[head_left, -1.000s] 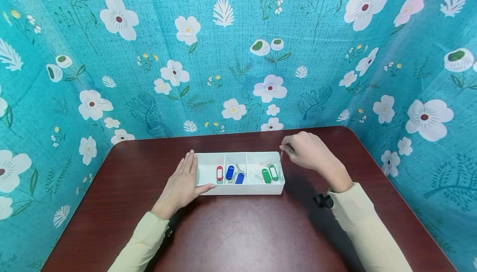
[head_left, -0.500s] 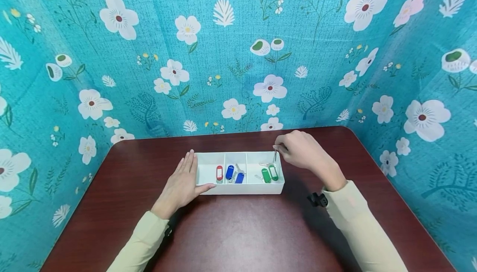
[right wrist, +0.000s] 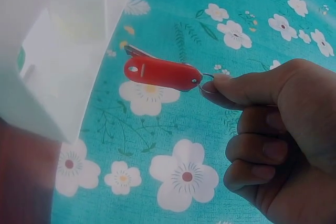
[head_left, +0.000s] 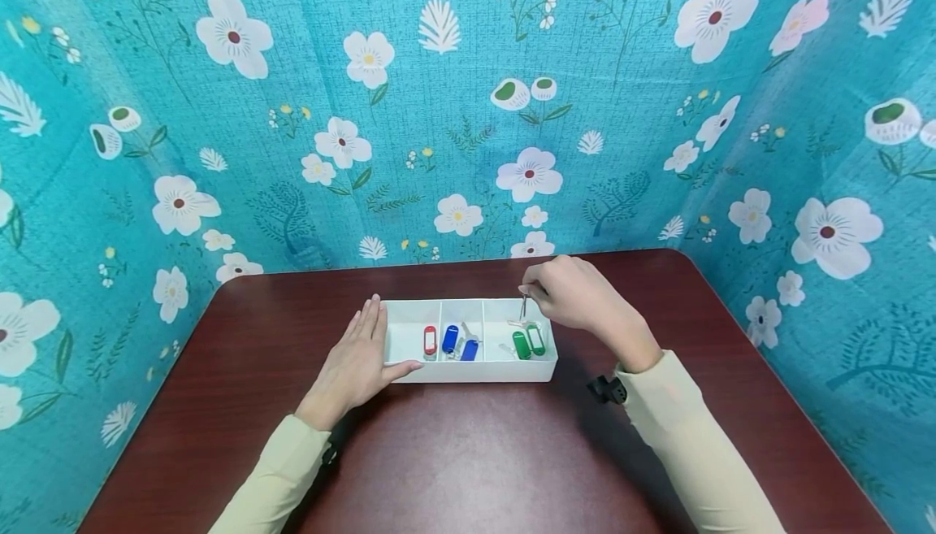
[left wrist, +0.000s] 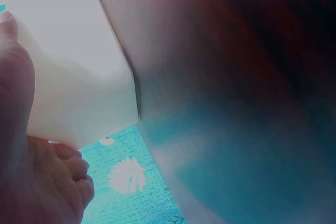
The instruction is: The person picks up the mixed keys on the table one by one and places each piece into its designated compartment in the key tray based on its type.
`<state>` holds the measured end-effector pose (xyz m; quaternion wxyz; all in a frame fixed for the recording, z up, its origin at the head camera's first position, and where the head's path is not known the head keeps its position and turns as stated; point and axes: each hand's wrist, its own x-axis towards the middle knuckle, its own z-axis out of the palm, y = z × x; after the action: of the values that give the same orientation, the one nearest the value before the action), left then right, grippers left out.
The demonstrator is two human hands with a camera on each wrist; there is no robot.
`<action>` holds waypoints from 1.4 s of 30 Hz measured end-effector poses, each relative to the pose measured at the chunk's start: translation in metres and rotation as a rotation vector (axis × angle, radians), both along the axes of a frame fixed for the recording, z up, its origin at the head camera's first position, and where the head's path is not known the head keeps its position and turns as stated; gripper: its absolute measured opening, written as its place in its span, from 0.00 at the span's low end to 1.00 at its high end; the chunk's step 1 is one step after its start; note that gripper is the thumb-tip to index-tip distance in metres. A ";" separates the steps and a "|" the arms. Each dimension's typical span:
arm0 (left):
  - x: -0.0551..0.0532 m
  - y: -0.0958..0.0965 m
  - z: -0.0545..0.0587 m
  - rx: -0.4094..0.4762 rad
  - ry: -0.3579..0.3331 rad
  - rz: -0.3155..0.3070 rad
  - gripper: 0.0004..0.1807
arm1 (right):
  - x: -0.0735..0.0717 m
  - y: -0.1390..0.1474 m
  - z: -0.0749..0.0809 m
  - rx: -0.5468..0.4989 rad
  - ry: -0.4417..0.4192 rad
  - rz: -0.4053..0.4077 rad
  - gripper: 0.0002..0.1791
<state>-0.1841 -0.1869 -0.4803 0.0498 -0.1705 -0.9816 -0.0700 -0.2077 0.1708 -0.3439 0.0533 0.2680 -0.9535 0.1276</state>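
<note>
In the right wrist view, my right hand (right wrist: 294, 124) pinches the metal ring of a red key tag (right wrist: 163, 74) between thumb and forefinger. A key (right wrist: 137, 52) shows behind the tag. From the head view, my right hand (head_left: 578, 294) is over the right compartment of a white three-part box (head_left: 468, 371), the tag hanging below its fingertips. My left hand (head_left: 358, 363) rests straight-fingered along the box's left end, its thumb at the front wall. Another red key tag (head_left: 430, 340) lies in the left compartment, blue key tags (head_left: 450, 339) in the middle, green key tags (head_left: 521, 345) at right.
The box stands on a dark reddish-brown table (head_left: 468, 453), toward its far edge. A turquoise floral cloth (head_left: 453, 152) hangs behind the table and at both sides.
My right hand has moved left with the hanging red key tag, from the box's right end to over the right compartment. The left hand and the box have stayed in place.
</note>
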 end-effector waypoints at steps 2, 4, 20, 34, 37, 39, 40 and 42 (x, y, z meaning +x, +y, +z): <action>0.000 -0.001 0.000 0.000 0.000 0.003 0.65 | 0.001 -0.003 0.000 -0.004 0.001 0.004 0.07; 0.000 -0.001 0.000 0.000 -0.004 0.005 0.66 | 0.001 -0.005 0.000 -0.011 0.005 0.009 0.06; 0.000 -0.001 0.000 0.012 -0.019 0.015 0.66 | 0.001 -0.025 0.003 -0.026 0.034 0.046 0.06; 0.000 0.001 -0.001 0.012 -0.021 0.019 0.66 | 0.001 -0.052 0.011 -0.062 0.011 0.107 0.08; 0.000 0.001 -0.001 0.016 -0.020 0.020 0.66 | 0.002 -0.057 0.013 -0.074 0.011 0.116 0.08; 0.000 0.001 -0.001 0.022 -0.023 0.020 0.66 | 0.002 -0.060 0.014 -0.076 0.013 0.121 0.09; 0.000 0.001 -0.001 0.024 -0.024 0.020 0.66 | 0.002 -0.061 0.014 -0.079 0.013 0.123 0.09; 0.000 0.001 -0.001 0.029 -0.027 0.020 0.66 | 0.002 -0.064 0.014 -0.081 0.010 0.130 0.09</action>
<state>-0.1839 -0.1864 -0.4812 0.0399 -0.1591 -0.9827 -0.0858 -0.2060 0.1069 -0.3301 0.0603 0.3277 -0.9278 0.1681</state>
